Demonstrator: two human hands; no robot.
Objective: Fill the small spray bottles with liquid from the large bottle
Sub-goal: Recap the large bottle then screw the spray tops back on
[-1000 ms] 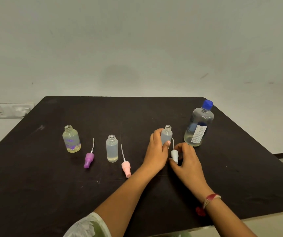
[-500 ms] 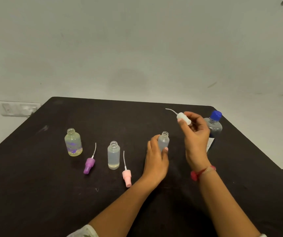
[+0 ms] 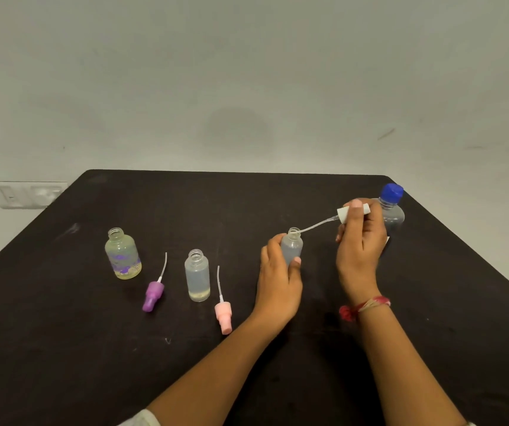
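Observation:
My left hand (image 3: 279, 281) grips a small clear spray bottle (image 3: 292, 245) standing upright on the black table (image 3: 62, 348). My right hand (image 3: 359, 241) pinches a white spray head (image 3: 353, 211), and the tip of its thin tube reaches the small bottle's open mouth. Behind my right hand stands the large bottle (image 3: 394, 215) with its blue cap on, partly hidden. Further left, two more small bottles stand open: a plain one (image 3: 197, 279) with a little liquid and a yellowish one (image 3: 122, 253) with purple print.
A pink spray head (image 3: 224, 315) lies right of the plain bottle. A purple spray head (image 3: 153, 295) lies right of the yellowish one. A pale wall rises behind the table, with a switch plate (image 3: 28, 194) at the left.
My right hand picked the white spray head up off the table, raised it, then lowered its tube tip to the mouth of the small bottle. My left hand kept its hold.

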